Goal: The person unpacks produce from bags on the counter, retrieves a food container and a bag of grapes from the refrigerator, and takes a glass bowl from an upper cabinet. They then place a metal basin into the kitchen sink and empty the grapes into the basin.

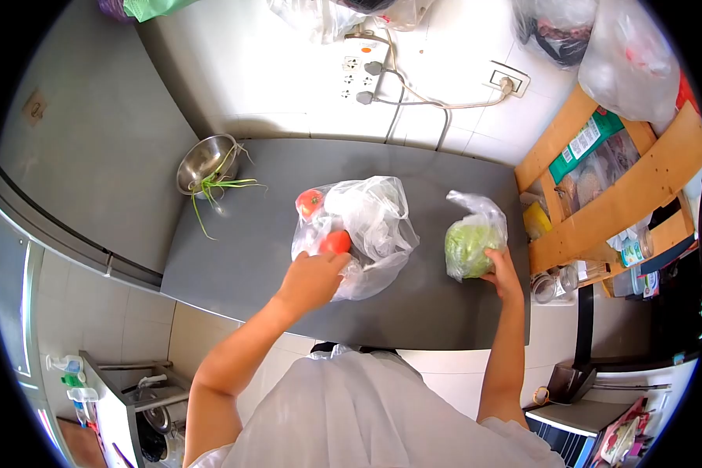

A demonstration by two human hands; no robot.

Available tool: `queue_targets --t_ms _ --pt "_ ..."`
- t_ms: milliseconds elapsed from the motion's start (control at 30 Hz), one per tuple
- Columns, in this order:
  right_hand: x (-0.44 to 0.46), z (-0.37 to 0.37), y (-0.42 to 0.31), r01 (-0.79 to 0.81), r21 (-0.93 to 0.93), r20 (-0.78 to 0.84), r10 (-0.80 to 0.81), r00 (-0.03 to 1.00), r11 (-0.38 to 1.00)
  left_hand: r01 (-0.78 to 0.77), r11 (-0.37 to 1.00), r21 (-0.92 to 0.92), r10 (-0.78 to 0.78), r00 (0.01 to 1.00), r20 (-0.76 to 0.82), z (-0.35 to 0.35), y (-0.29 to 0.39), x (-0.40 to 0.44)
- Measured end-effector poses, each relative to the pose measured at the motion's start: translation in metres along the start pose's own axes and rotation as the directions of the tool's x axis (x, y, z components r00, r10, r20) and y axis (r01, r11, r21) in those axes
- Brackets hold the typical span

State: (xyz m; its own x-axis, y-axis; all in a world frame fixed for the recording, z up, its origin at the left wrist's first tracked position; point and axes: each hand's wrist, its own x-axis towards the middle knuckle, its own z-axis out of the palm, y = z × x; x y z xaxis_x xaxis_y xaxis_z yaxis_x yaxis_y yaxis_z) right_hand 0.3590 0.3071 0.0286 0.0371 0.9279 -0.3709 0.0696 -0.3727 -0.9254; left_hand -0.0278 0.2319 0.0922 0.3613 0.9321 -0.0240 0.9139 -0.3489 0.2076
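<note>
A clear, crumpled plastic bag (376, 222) lies in the middle of the grey table. One tomato (310, 203) rests at the bag's upper left. A second tomato (335, 242), slightly blurred, is at the fingertips of my left hand (310, 279), whose fingers are closed on its near side. The undersides of those fingers are hidden. On the right, a pale green head of cabbage or lettuce (468, 248) sits inside its own clear bag. My right hand (504, 274) holds it from the right, with the thumb side against the bag.
A steel bowl (203, 164) with spring onions hanging over its rim stands at the table's back left, beside a grey refrigerator (93, 101). Along the right edge is a wooden shelf (593, 218) with jars and packets. A power strip (364, 66) with cords hangs on the wall.
</note>
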Motion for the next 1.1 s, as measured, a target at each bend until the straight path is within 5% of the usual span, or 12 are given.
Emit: queue_targets --t_ms 133,233,300,500,667,867,933,967,1033,1067,1100 --pt "0.007 -0.012 -0.006 -0.152 0.091 0.067 0.147 0.987 0.984 -0.393 0.919 -0.023 0.394 0.918 0.047 0.012 0.026 -0.001" --pt "-0.001 0.0 -0.011 0.037 0.039 -0.063 -0.035 0.997 0.999 -0.321 0.933 -0.165 0.357 0.891 0.282 0.025 0.04 -0.019" --pt "-0.005 0.003 -0.01 0.282 0.054 -0.158 -0.271 0.95 0.958 -0.289 0.944 -0.158 0.325 0.898 0.297 0.032 0.036 -0.033" --pt "0.0 -0.024 0.028 0.247 0.375 -0.184 -0.189 0.965 0.893 -0.187 0.977 -0.104 0.211 0.927 0.309 0.025 0.021 -0.054" --pt "0.007 -0.024 0.042 0.286 0.339 -0.364 -0.156 0.918 0.896 -0.144 0.956 -0.254 0.185 0.972 0.144 0.018 0.017 -0.051" --pt "0.022 -0.026 0.057 0.46 0.155 -0.449 -0.353 0.821 0.874 -0.06 0.936 -0.347 0.051 0.998 -0.035 -0.001 0.016 -0.056" --pt "0.018 -0.024 0.045 0.314 -0.453 -0.571 -0.542 0.616 0.834 -0.068 0.933 -0.353 0.062 0.998 -0.027 -0.001 0.016 -0.058" --pt "0.02 -0.019 0.039 0.32 -0.457 -0.568 -0.549 0.613 0.83 -0.077 0.93 -0.359 0.074 0.997 -0.02 -0.001 0.017 -0.057" --pt "-0.006 0.04 -0.006 0.52 -0.699 -0.358 -0.87 0.34 0.491 -0.127 0.921 -0.368 0.113 0.992 -0.059 0.007 0.014 -0.052" --pt "-0.031 0.081 -0.038 0.649 -0.583 -0.186 -0.858 0.479 0.489 -0.176 0.91 -0.375 0.155 0.984 -0.086 0.01 0.014 -0.051" --pt "-0.027 0.11 -0.037 0.725 -0.554 0.023 -0.864 0.503 0.408 -0.179 0.91 -0.373 0.16 0.984 -0.084 0.01 0.015 -0.048"
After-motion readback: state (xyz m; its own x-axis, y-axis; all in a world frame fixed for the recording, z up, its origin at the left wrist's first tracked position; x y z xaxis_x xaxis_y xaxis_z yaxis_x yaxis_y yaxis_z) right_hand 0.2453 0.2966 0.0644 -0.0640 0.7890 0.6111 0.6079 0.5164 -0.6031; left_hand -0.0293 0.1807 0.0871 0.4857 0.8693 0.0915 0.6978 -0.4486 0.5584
